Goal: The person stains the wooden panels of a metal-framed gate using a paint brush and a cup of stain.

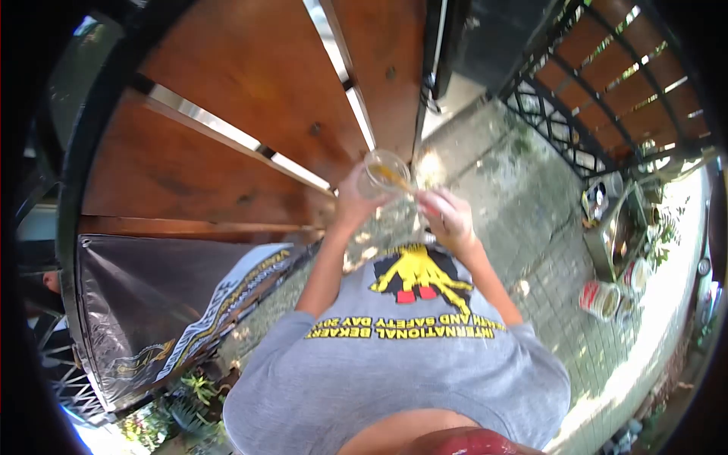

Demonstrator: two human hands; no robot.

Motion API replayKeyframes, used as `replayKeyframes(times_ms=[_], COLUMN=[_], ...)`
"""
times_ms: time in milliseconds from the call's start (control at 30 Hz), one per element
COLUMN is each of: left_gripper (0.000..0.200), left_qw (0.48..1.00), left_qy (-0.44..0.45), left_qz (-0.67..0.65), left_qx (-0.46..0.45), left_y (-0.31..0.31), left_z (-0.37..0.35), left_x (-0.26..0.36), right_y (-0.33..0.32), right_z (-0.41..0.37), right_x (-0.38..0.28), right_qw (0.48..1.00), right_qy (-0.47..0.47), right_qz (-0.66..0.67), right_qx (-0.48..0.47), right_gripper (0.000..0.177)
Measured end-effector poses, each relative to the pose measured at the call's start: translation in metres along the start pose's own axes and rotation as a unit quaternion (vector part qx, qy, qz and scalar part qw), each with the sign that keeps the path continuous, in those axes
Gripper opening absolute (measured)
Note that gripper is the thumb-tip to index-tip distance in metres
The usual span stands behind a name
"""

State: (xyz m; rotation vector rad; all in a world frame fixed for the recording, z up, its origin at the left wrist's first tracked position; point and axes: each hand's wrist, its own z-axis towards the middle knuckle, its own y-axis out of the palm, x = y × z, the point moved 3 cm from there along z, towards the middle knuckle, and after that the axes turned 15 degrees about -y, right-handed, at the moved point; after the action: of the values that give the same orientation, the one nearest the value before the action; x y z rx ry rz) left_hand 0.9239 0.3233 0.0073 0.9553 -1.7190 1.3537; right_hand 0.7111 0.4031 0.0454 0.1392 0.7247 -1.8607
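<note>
A clear round cup [376,182] is in my left hand [353,199], whose fingers wrap around its side, close to the lower end of the brown wooden panels [265,83]. My right hand [449,218] is closed on a thin brush-like stick [406,186]. The far end of the stick reaches into the cup, where something yellowish-brown shows. Both hands are in front of my grey shirt, and the right one is somewhat blurred.
Dark metal framing borders the panels. A black banner [174,303] hangs at the left. Paved ground [531,227] lies to the right, with buckets [601,300], a stand, plants and a lattice gate [607,83]. Leafy plants [199,388] are at the lower left.
</note>
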Motion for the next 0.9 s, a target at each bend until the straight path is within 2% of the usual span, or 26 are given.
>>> replayKeyframes(times_ms=[67, 200, 333, 467, 533, 600, 700, 800, 900], left_gripper=[0.075, 0.069, 0.067, 0.078, 0.081, 0.081, 0.079, 0.078, 0.077], left_qw=[0.999, 0.999, 0.999, 0.998, 0.998, 0.998, 0.996, 0.994, 0.995], left_qy=[0.004, 0.002, 0.017, 0.051, 0.052, 0.037, 0.061, 0.070, 0.062], left_qz=[-0.031, -0.047, -0.044, -0.028, -0.027, -0.038, -0.016, -0.044, -0.062], left_qx=[-0.005, -0.013, -0.020, 0.012, 0.028, 0.039, 0.069, 0.071, 0.056], left_y=[0.005, 0.005, 0.003, -0.003, -0.006, -0.001, 0.007, 0.018, 0.019], left_z=[-0.002, -0.009, -0.011, -0.009, -0.011, -0.013, -0.023, -0.028, -0.027], left_x=[-0.004, -0.017, -0.024, -0.029, -0.030, -0.028, -0.018, -0.016, -0.018], right_y=[0.002, 0.005, 0.009, 0.001, 0.001, 0.004, 0.014, 0.020, 0.024], right_z=[-0.006, -0.010, -0.017, -0.017, -0.030, -0.031, -0.020, -0.014, -0.017], right_x=[0.002, -0.004, -0.004, -0.001, 0.002, 0.006, 0.004, 0.008, 0.019], right_qw=[1.000, 1.000, 0.999, 0.991, 0.948, 0.908, 0.839, 0.779, 0.766], right_qy=[-0.015, 0.018, 0.007, 0.055, 0.197, 0.277, 0.394, 0.431, 0.421], right_qz=[-0.007, -0.013, -0.003, 0.071, 0.198, 0.256, 0.299, 0.384, 0.428], right_qx=[0.011, 0.001, 0.034, 0.102, 0.155, 0.182, 0.228, 0.246, 0.231], right_gripper=[0.047, 0.049, 0.045, 0.028, 0.017, 0.019, 0.022, 0.025, 0.027])
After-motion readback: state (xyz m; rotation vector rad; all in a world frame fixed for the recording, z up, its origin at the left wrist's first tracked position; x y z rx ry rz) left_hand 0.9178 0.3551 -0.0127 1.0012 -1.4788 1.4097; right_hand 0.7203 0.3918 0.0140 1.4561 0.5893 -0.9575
